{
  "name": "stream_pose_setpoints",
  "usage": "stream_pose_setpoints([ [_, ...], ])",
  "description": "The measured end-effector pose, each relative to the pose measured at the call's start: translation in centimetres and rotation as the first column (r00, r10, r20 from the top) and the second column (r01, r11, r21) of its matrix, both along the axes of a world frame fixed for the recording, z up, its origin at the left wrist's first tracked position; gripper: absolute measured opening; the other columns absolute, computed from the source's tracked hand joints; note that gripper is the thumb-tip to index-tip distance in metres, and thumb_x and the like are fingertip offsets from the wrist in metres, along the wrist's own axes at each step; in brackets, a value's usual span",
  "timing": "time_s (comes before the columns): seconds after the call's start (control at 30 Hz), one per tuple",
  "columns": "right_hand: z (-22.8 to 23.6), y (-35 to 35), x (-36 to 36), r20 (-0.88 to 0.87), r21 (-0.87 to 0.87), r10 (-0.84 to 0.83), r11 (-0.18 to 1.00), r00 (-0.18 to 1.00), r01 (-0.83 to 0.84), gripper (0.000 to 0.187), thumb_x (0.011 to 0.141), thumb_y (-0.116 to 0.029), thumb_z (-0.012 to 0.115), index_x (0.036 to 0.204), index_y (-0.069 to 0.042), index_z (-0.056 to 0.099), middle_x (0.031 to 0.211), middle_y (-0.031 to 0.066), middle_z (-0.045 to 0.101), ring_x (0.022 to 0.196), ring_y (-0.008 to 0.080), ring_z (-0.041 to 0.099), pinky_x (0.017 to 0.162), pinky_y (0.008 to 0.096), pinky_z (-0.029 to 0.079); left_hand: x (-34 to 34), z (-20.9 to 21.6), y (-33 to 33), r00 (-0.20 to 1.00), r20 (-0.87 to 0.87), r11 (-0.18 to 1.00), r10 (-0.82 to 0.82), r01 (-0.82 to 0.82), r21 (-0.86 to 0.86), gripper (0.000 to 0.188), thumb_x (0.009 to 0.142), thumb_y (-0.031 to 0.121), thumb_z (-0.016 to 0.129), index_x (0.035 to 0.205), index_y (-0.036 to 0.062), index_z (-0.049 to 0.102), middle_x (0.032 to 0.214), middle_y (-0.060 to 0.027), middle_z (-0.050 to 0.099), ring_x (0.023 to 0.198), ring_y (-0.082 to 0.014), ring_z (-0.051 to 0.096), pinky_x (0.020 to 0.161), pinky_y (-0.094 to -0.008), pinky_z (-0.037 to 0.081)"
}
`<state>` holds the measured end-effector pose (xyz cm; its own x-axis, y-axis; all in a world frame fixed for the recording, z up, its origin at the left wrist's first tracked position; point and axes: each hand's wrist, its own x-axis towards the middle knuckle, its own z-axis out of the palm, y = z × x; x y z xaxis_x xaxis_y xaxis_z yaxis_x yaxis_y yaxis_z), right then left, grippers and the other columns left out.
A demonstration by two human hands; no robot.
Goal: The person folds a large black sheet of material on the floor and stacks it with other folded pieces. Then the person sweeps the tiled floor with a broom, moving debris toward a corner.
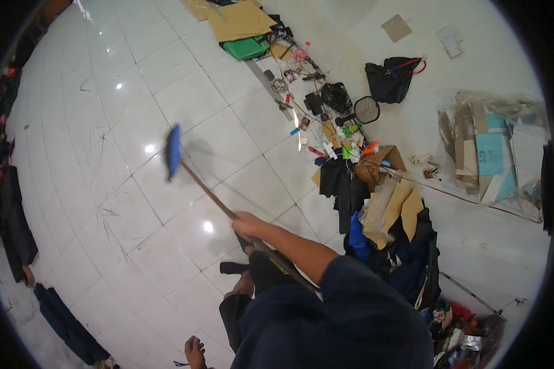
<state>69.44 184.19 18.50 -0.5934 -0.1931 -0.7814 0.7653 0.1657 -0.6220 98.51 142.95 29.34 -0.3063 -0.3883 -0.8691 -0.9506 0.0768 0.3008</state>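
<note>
The white tiled floor (166, 80) carries a heap of cloth and cardboard (397, 209) along its right edge. The broom (209, 192) slants over mid-floor, blue head well apart from the heap; blur hides whether its bristles touch tile. The right hand (250, 226) wraps the handle; the left hand (194, 352) hangs empty, fingers loosely apart. Short, flat strokes should best catch the small brown scrap (26, 126) near the floor's left edge.

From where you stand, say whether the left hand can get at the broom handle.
Probably yes: the left hand hangs apart from the broom handle, which shows bare between the right hand and blue brush.
</note>
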Motion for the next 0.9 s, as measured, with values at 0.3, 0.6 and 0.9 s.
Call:
stream_pose_setpoints([
  [0.3,4.2,16.4,16.7,0.239,0.487,-0.330,0.854,0.913,0.182,0.017,0.079,-0.014,0.053,0.080,0.002,0.056,0.057,0.0087,0.050,0.041,0.0191,0.048,0.037,0.0343,0.038,-3.7,-4.6,-0.6,0.995,0.101,0.998,-0.027,0.021,0.060,0.036,0.090,0.027,0.054,0.116,0.0022,0.052,0.099,-0.0110,0.059,0.083,-0.0224,0.058,0.069,-0.0359,0.048],
  [0.6,-7.2,12.7,-10.6,0.201,0.028,-0.364,0.930,0.910,0.366,0.013,0.082,-0.015,0.048,0.076,-0.005,0.053,0.056,0.0045,0.046,0.046,0.0167,0.046,0.039,0.0321,0.035,-15.4,-0.7,1.0,0.977,0.171,0.983,-0.126,0.146,-0.108,0.044,0.091,0.035,0.049,0.121,0.0031,0.054,0.117,-0.0178,0.056,0.105,-0.0283,0.056,0.082,-0.0408,0.048],
  [0.9,3.6,21.6,-17.3,0.120,0.172,-0.215,0.966,0.969,0.193,0.035,0.077,-0.015,0.050,0.108,0.000,0.060,0.072,0.0118,0.061,0.057,0.0200,0.055,0.052,0.0344,0.045,-29.4,1.2,10.9,0.988,-0.085,0.988,0.130,-0.137,-0.075,0.040,0.088,0.035,0.055,0.115,0.0047,0.053,0.094,-0.0086,0.061,0.076,-0.0202,0.059,0.064,-0.0318,0.048],
])
